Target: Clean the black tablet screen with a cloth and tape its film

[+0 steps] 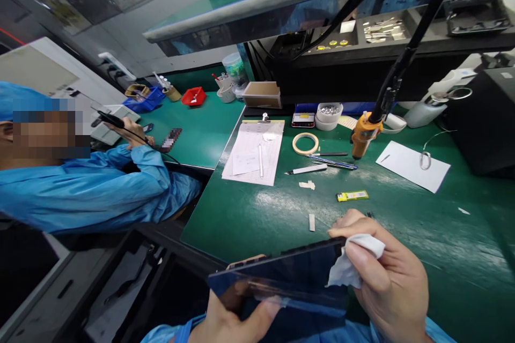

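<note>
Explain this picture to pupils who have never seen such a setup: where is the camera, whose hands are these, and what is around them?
There is no machine here, only a person's two bare hands. The one camera sits on that person's head, looking forward and down. The left hand holds a dark, glossy panel; the right hand pinches a white cloth at the panel's right end. On the green bench lie a clipboard, a tape roll, a lighter and a white sheet. Above it is an orange tool. At the picture's left, a co-worker wears blue.
</note>
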Demonstrator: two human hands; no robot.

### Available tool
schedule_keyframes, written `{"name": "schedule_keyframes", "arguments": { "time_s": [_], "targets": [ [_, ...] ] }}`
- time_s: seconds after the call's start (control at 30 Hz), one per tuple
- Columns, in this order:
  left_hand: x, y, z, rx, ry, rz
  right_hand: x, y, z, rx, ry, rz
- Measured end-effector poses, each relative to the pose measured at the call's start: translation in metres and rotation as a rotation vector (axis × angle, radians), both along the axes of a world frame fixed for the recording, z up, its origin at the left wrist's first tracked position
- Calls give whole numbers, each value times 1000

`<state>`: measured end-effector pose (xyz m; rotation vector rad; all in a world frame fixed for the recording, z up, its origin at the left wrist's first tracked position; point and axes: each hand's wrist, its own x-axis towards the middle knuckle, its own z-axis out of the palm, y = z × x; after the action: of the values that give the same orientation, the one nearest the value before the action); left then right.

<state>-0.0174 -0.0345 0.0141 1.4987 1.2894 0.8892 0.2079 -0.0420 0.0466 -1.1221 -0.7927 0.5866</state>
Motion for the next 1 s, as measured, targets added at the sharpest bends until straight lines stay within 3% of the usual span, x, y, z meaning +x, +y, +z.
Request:
{"name": "schedule_keyframes", "arguments": {
  "time_s": [0.17,0.4,0.73,1.0],
  "targets": [
    [2,11,10,-160,-49,2,1,1,-1,-43,-9,5],
    [2,21,9,-163,-85,-22,0,4,-4,-63,7,7],
    [8,10,10,-168,-97,8,2,8,-5,-15,-66,-11],
    [-3,39,31,-394,-155,46,-2,7,-6,-56,-71,-4]
  ]
}}
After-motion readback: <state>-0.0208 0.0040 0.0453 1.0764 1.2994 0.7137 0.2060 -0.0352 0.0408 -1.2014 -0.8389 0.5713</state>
